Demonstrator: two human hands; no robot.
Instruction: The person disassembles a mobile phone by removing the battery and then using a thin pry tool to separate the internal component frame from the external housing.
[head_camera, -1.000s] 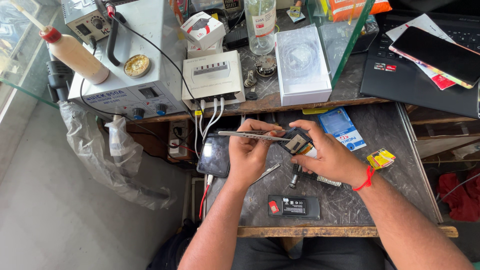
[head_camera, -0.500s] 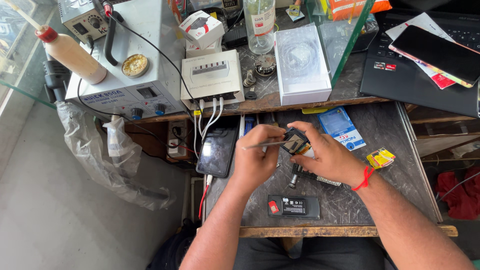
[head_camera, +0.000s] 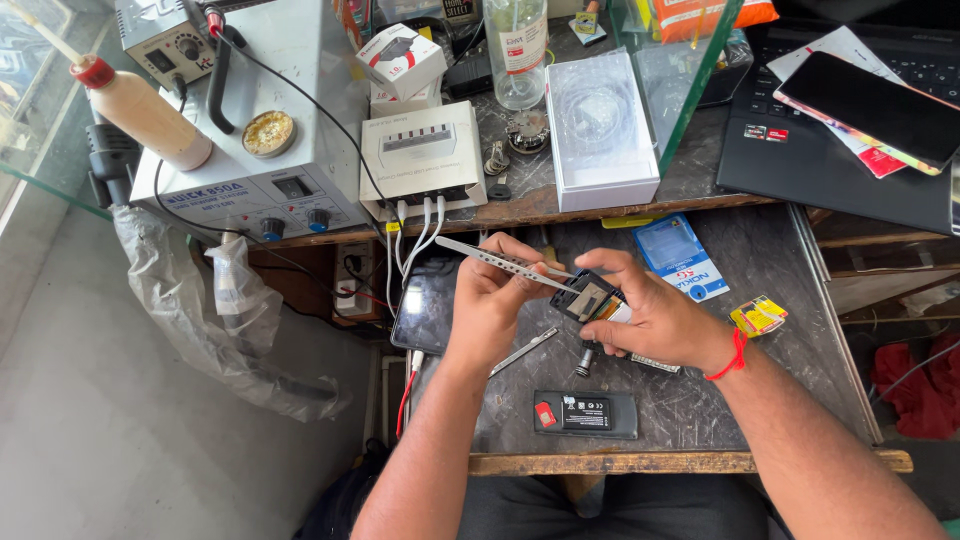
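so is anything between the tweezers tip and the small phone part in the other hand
Nothing visible. The left hand holds the tweezers with the tip right at the small dark phone part, which the right hand holds above the worktable.

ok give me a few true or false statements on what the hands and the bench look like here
1. The left hand holds metal tweezers. True.
2. The right hand holds a small opened phone part. True.
3. The tweezers point away from the part. False: their tip reaches it.
4. A black phone body lies on the bench near the front edge. True.
5. The laptop is at far left. False: it sits at upper right.
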